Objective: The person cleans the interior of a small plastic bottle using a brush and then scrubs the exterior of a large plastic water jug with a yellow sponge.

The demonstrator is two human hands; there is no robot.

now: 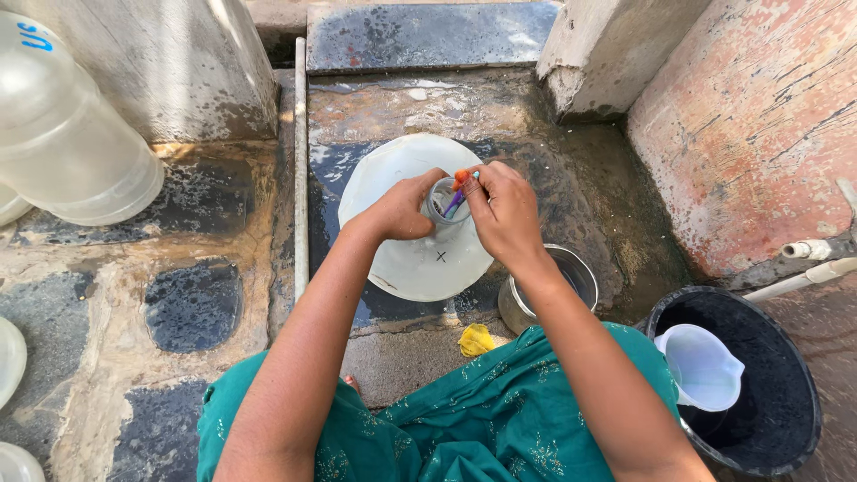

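A large translucent water jug (415, 259) stands upright on the wet stone floor, seen from above. My left hand (400, 207) grips the jug's neck (444, 202) from the left. My right hand (503, 211) pinches a thin brush with a purple handle and an orange end (459, 189), which pokes into the jug's open mouth. Both forearms reach out over my green clothing (464, 419).
A steel pot (571, 272) stands right of the jug, a yellow scrap (476, 340) before it. A black bucket (786, 393) holding a white plastic mug (705, 366) sits at the right. More clear jugs (67, 134) lie at the left. A pipe (300, 161) runs along the floor.
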